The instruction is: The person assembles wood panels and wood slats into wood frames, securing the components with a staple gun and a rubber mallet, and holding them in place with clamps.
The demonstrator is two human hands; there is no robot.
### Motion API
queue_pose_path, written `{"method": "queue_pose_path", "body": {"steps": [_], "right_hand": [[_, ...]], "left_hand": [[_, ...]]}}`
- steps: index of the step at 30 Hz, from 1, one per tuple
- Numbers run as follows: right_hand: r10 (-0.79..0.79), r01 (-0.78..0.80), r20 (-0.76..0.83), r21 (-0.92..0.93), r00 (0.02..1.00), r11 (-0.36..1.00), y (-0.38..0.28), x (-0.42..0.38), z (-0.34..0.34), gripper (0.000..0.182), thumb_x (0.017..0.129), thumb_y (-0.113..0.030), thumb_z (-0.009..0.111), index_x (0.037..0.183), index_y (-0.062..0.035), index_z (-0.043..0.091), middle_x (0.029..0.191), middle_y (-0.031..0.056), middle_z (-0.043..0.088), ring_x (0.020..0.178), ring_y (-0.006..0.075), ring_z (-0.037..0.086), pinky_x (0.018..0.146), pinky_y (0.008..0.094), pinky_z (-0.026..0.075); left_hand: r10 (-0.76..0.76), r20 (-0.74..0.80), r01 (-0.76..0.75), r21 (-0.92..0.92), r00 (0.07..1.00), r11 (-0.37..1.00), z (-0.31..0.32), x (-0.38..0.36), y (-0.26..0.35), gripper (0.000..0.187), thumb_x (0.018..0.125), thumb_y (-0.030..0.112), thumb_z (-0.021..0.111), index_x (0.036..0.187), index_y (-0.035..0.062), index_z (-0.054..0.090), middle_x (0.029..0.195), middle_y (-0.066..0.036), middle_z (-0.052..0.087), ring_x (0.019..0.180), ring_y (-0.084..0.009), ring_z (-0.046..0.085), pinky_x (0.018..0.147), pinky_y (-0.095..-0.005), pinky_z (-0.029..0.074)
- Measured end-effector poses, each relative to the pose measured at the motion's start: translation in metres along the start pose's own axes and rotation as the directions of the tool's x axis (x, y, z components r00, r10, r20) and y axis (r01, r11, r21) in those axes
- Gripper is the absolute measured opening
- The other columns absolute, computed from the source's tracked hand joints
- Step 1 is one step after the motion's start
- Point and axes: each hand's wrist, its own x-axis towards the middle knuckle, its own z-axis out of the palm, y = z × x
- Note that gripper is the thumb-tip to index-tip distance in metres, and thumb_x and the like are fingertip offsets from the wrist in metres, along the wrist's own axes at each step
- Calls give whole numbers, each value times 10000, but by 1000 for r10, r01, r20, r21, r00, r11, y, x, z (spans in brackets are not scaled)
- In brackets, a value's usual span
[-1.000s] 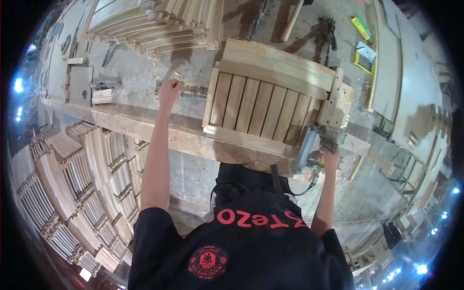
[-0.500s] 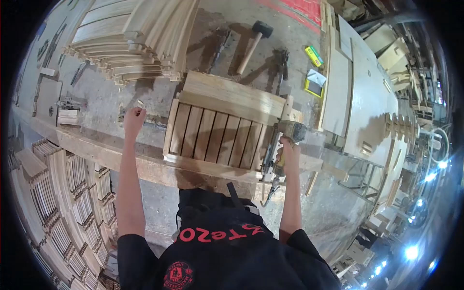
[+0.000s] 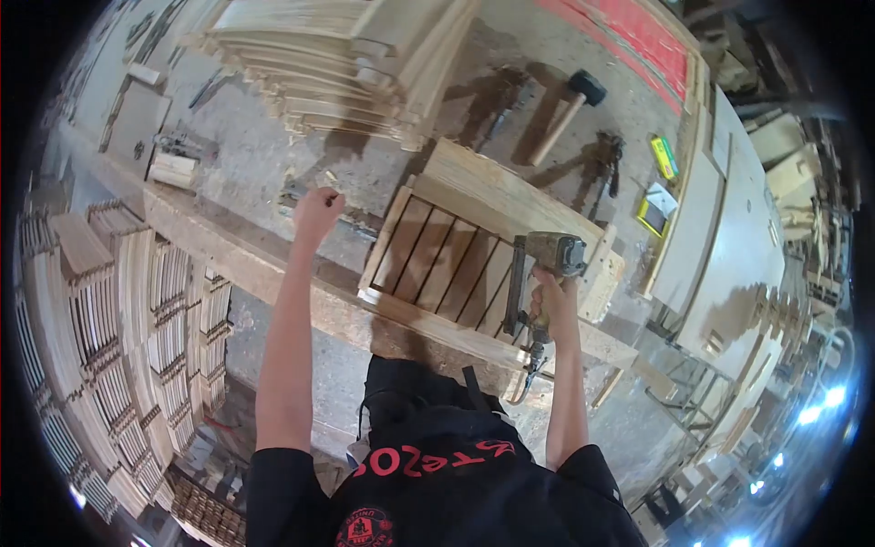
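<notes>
My right hand (image 3: 550, 303) is wrapped round the handle of a nail gun (image 3: 554, 251), which is over the right end of a slatted wooden frame (image 3: 439, 258). A hose fitting hangs from the tool's lower end. To the left of the frame, my left hand (image 3: 317, 210) is closed with its fingertips together above the bench; what it holds, if anything, is too small to name. A small wooden piece (image 3: 331, 176) lies just beyond it.
A stack of curved wooden parts (image 3: 337, 77) stands behind the frame. A mallet (image 3: 570, 114), pliers (image 3: 609, 159) and a yellow-green box (image 3: 664, 157) lie farther back. Stacked slatted parts (image 3: 87, 319) stand at the left, below the bench edge (image 3: 219, 251).
The view has turned, shifting the bench and frame. The nail gun has moved inward over the slats from the frame's right end. My left hand remains closed near the small wooden piece.
</notes>
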Motion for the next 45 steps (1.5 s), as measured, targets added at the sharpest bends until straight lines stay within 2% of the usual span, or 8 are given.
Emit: {"method": "queue_pose_path", "body": {"steps": [7,10,19,22,28,36,39,45], "right_hand": [[-57,82,205,-115,977,990,-25,17,57,191,875,-215,625,909,-31,588,540,6,465,394,113,459,347,281,354],[-55,88,152,-221,987,971,-32,20,80,197,873,-215,625,908,-25,585,539,6,462,396,111,461,347,279,358],[-30,55,101,-249,994,967,-35,16,89,189,883,-199,618,924,-15,593,553,7,463,399,97,433,364,268,360],[-38,68,104,-296,994,953,-30,18,90,187,885,-195,620,903,-10,593,552,6,464,391,100,427,361,271,358],[-90,113,83,-333,992,936,-31,12,106,211,882,-201,625,815,-7,580,544,16,487,383,112,461,341,283,353],[-69,138,217,-317,974,938,-52,25,168,232,845,-236,656,847,-16,584,543,23,474,376,122,448,348,293,354],[-168,250,247,-355,954,901,-46,28,173,231,849,-234,646,852,-10,589,541,22,470,376,123,447,357,294,353],[-122,199,221,-370,968,907,-38,28,170,222,861,-238,637,842,-19,602,532,21,476,377,120,445,367,289,343]], "left_hand": [[-68,19,67,51,997,996,-3,-3,10,277,805,351,569,876,121,708,852,-135,681,844,-356,641,746,-450,500],[-69,18,69,5,997,998,-7,-6,15,279,808,351,571,891,122,706,838,-128,682,848,-351,643,749,-447,502],[-77,34,80,-98,996,992,-15,-10,21,285,817,354,571,899,114,702,881,-122,684,873,-344,640,775,-436,499],[-54,-47,49,-95,997,994,-7,-9,15,278,809,356,585,882,111,694,772,-104,665,761,-316,646,688,-403,499],[-35,-13,34,-122,999,992,-8,-10,14,284,827,343,561,933,117,697,870,-142,682,869,-348,640,779,-439,498],[-12,24,13,-54,1000,998,-14,-11,16,298,836,348,550,924,102,693,827,-156,681,844,-342,650,754,-442,512],[-7,31,8,-40,999,999,-15,-9,15,298,836,347,552,929,102,693,811,-154,681,832,-343,653,743,-443,515],[-3,5,4,-107,1000,994,-7,-10,12,278,821,346,573,926,115,687,818,-133,675,834,-336,645,734,-444,493]]}}
